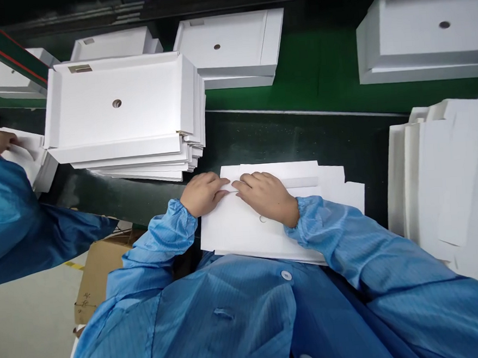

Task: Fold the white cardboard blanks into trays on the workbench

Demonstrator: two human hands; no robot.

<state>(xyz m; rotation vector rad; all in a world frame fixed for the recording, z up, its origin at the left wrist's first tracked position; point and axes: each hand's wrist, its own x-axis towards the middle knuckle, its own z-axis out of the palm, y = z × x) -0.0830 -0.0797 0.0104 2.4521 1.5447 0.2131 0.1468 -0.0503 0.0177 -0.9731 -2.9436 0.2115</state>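
Observation:
A flat white cardboard blank [242, 228] with cut flaps lies in front of me at the near side of the dark bench. My left hand [205, 194] pinches its far flap near the left corner, thumb and fingers together. Close beside it, my right hand [267, 198] is closed on the same flap, which is folded up along a crease. Part of a round cut in the blank shows under the right palm. The palms hide some of the fold.
A stack of folded white trays [116, 127] stands at left. More white trays [229, 43] sit on the green belt [316, 64] behind. White blanks [448, 186] are piled at right. Another person's sleeve [16, 216] reaches in at left, above a brown carton [102, 276].

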